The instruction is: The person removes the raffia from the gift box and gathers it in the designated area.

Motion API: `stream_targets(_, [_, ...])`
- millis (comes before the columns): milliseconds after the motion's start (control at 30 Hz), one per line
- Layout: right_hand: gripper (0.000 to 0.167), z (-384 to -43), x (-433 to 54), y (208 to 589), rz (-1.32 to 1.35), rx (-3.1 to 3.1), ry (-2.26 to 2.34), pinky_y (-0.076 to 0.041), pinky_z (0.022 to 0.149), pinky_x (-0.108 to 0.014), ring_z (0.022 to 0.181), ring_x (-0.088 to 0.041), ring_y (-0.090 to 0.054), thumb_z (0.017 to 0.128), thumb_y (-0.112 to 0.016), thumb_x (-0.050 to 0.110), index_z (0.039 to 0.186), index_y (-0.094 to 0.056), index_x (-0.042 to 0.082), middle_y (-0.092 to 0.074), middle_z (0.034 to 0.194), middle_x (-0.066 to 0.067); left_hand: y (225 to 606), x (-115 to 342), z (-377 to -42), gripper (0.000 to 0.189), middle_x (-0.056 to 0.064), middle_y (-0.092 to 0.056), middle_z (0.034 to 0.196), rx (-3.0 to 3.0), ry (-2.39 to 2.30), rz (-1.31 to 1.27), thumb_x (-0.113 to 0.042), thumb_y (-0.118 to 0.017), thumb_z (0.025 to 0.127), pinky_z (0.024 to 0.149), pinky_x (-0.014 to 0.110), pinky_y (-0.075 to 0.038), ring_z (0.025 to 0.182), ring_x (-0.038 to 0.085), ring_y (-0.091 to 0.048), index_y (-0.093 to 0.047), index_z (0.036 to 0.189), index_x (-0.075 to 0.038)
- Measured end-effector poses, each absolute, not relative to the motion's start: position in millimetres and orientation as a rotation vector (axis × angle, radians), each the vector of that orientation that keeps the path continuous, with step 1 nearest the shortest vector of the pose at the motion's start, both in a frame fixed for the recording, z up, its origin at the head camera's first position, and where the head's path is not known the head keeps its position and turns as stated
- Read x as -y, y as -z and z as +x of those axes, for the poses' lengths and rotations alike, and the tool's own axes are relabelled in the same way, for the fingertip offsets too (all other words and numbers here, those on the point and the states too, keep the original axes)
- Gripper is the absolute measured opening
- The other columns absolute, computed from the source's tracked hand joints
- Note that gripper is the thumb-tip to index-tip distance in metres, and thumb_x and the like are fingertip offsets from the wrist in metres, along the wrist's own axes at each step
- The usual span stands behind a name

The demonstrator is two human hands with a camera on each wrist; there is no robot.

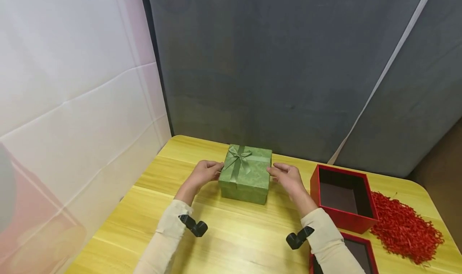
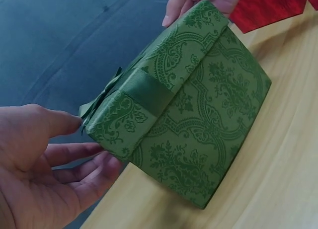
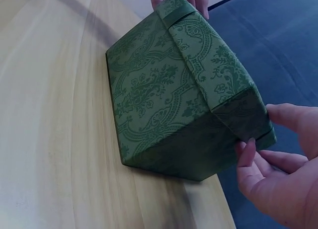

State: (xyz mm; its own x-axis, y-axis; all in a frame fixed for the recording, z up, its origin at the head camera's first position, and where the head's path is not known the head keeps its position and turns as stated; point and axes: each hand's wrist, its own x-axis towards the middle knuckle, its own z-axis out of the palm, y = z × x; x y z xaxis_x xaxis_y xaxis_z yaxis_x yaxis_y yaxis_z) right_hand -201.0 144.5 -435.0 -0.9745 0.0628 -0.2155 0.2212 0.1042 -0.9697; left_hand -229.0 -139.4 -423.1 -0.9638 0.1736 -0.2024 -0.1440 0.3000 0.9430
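A green gift box [image 1: 244, 194] with a floral pattern stands on the table, its lid [image 1: 258, 167] on top. Green ribbon crosses the lid and ends in a bow [image 1: 239, 157] near the far left corner. My left hand [image 1: 207, 173] holds the left side of the lid, with thumb at the top edge and fingers lower, by the rim. On the opposite side my right hand [image 1: 287, 178] holds the lid in the same way. In the right wrist view, fingertips [image 3: 247, 152] touch the lid's lower edge. The box's inside is hidden.
An upright red box [image 1: 344, 216] with a dark inside stands to the right. Part of another red-rimmed piece [image 1: 371, 252] lies nearer me. Red shredded paper [image 1: 406, 228] is heaped at the far right. A dark curtain [image 1: 281, 73] hangs behind the table [image 1: 231, 242].
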Motion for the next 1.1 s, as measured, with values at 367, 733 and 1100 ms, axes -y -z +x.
stream_targets(367, [0.054, -205, -142, 429, 0.277, -2.223, 2.06, -0.045, 0.11, -0.051, 0.126, -0.039, -0.06, 0.101, -0.068, 0.016, 0.146, -0.052, -0.007, -0.056, 0.143, -0.027, 418, 139, -237, 0.037, 0.025, -0.065, 0.133, -2.351, -1.761, 0.069, -0.019, -0.056, 0.107, 0.1, 0.042, -0.054, 0.112, 0.03, -0.07, -0.067, 0.129, 0.009])
stream_targets(733, [0.056, -202, -141, 404, 0.22, -2.229, 2.137, -0.047, 0.109, -0.044, 0.12, -0.024, -0.063, 0.1, -0.069, 0.021, 0.148, -0.052, -0.004, -0.059, 0.143, -0.023, 396, 133, -231, 0.045, 0.025, -0.063, 0.137, -2.441, -1.816, 0.163, -0.023, -0.06, 0.107, 0.103, 0.044, -0.052, 0.123, 0.035, -0.064, -0.059, 0.142, 0.005])
stream_targets(1100, [0.035, -126, -149, 389, -0.926, -2.418, 1.675, -0.056, 0.083, -0.026, 0.095, -0.01, -0.065, 0.082, -0.082, -0.005, 0.113, -0.069, 0.005, -0.068, 0.108, -0.001, 395, 191, -155, 0.034, -0.002, -0.067, 0.105, -2.536, -1.493, 1.123, -0.004, -0.089, 0.078, 0.097, 0.038, -0.054, 0.104, 0.015, -0.065, -0.066, 0.102, -0.013])
